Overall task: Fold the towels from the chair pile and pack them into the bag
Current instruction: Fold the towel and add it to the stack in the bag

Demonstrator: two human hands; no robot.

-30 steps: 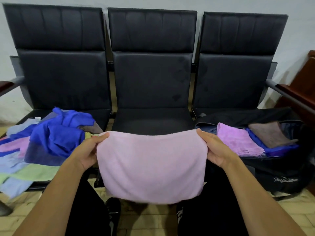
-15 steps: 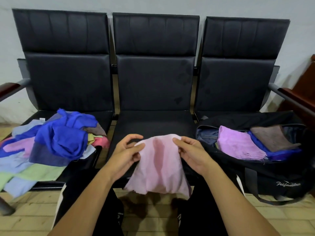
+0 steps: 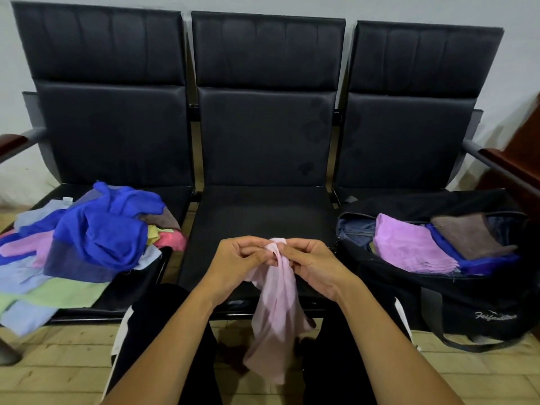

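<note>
A pale pink towel (image 3: 276, 314) hangs folded in half in front of the middle seat. My left hand (image 3: 238, 263) and my right hand (image 3: 309, 266) meet at its top edge, and both pinch the upper corners together. A loose pile of towels (image 3: 87, 244), blue, pink, green and light blue, covers the left seat. On the right seat stands an open black bag (image 3: 438, 296) with a folded purple towel (image 3: 409, 247), a blue one and a brown towel (image 3: 467, 235) inside.
Three black chairs stand in a row against the wall; the middle seat (image 3: 263, 217) lies behind my hands. Wooden armrests stick out at the far left (image 3: 11, 143) and right (image 3: 508, 165). My dark-trousered legs are below, on a tan tiled floor (image 3: 58, 361).
My hands have come together from a wide spread, bringing the towel's top corners to meet. The towel went from a flat stretched sheet to a narrow hanging fold.
</note>
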